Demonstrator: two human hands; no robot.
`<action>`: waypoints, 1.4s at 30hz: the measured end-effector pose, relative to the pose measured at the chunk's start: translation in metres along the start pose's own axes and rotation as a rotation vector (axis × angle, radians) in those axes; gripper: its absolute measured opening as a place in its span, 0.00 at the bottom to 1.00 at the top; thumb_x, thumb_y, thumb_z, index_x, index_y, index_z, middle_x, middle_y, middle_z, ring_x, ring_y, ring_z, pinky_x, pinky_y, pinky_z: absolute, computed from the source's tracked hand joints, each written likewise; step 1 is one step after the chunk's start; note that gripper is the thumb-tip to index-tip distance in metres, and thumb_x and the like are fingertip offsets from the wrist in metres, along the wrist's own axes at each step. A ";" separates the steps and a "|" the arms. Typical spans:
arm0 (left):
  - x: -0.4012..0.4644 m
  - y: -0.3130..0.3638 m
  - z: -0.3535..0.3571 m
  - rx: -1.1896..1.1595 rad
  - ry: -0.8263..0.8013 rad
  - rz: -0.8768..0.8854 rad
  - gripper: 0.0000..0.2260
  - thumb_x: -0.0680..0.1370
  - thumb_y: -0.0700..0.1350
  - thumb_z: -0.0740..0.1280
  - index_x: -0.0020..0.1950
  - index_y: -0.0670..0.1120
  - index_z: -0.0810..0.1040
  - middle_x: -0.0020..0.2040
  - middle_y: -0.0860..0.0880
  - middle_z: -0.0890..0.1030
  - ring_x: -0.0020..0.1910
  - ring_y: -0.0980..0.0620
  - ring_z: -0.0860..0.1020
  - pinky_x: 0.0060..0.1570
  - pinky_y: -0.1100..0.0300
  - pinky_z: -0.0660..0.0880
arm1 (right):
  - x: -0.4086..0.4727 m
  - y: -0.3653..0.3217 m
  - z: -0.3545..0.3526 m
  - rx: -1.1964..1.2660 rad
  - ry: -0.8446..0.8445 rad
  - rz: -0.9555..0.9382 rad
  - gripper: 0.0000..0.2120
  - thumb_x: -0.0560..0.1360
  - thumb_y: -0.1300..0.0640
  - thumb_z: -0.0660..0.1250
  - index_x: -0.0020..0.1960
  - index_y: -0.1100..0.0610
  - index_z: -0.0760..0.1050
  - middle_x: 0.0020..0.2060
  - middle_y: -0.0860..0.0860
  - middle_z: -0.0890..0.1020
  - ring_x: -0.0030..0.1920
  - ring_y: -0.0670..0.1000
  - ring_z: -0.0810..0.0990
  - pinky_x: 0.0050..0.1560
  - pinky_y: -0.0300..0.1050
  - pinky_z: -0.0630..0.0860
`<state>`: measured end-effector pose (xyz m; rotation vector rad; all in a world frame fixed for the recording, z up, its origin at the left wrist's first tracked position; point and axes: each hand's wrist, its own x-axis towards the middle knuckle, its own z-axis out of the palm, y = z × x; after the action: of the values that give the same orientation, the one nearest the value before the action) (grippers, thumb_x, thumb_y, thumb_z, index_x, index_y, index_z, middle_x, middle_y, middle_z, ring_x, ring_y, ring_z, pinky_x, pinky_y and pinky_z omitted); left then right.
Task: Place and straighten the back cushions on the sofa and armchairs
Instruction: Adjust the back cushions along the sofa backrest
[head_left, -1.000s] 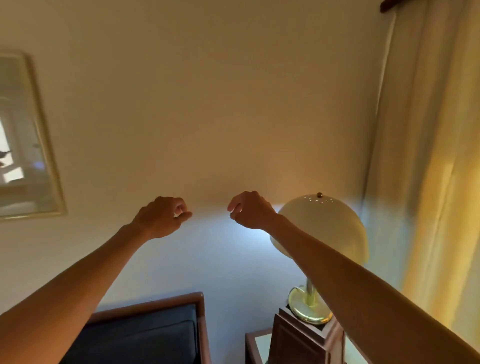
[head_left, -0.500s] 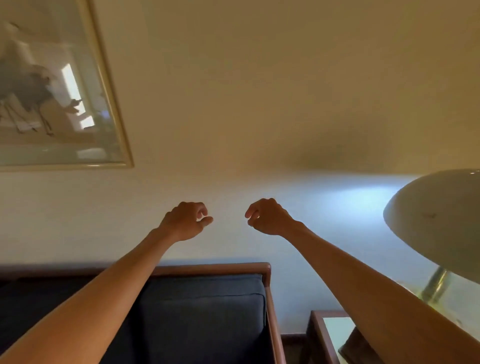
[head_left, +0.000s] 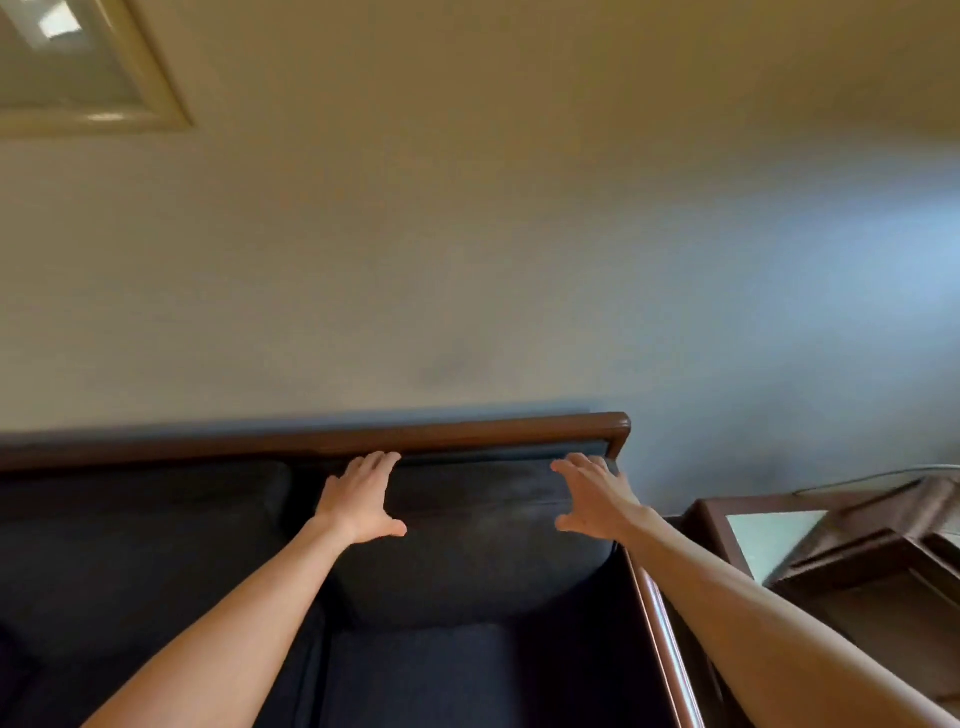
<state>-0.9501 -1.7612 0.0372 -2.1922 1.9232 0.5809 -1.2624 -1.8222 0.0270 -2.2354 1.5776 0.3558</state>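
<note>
Back cushion (head_left: 467, 535), dark blue, sits at right end of sofa (head_left: 130, 571), centre-low in frame, top edge just under wooden back rail (head_left: 363, 439). Half second ago both fists hung curled in air before wall; now both down on cushion. Left hand (head_left: 358, 499) flat, fingers straight, pressing upper left. Right hand (head_left: 592, 499) spread, fingers extended at upper right, contact likely, nothing gripped. Judgement: straightening now under way. Side table (head_left: 711, 519) at right edge.

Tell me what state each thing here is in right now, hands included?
Left hand: open, fingers flat on the cushion.
Right hand: open, fingers spread on the cushion.
Back cushion: upright against the sofa's wooden rail.
Neighbouring cushion: in place.
Side table: beside the sofa.
</note>
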 end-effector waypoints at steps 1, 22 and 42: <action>0.010 -0.006 0.011 0.048 -0.018 0.002 0.50 0.67 0.57 0.76 0.80 0.51 0.50 0.80 0.49 0.53 0.78 0.47 0.53 0.71 0.41 0.61 | 0.010 0.005 0.011 -0.055 -0.017 0.008 0.46 0.69 0.46 0.75 0.79 0.52 0.54 0.77 0.53 0.57 0.77 0.59 0.55 0.70 0.68 0.62; 0.056 -0.049 0.061 0.257 0.023 0.002 0.56 0.58 0.58 0.80 0.78 0.54 0.52 0.74 0.52 0.63 0.73 0.48 0.62 0.63 0.42 0.64 | 0.070 0.030 0.062 -0.154 0.025 0.025 0.59 0.61 0.41 0.79 0.79 0.47 0.45 0.75 0.51 0.58 0.77 0.56 0.53 0.67 0.74 0.62; 0.012 -0.111 0.054 -0.073 0.076 0.167 0.36 0.77 0.54 0.69 0.79 0.53 0.55 0.80 0.51 0.56 0.79 0.52 0.50 0.76 0.50 0.51 | 0.057 -0.104 0.063 -0.114 -0.048 -0.016 0.56 0.69 0.45 0.71 0.79 0.51 0.33 0.79 0.57 0.38 0.78 0.59 0.35 0.69 0.75 0.39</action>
<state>-0.8500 -1.7347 -0.0305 -2.1392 2.1731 0.6103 -1.1446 -1.8109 -0.0366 -2.3043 1.5502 0.5033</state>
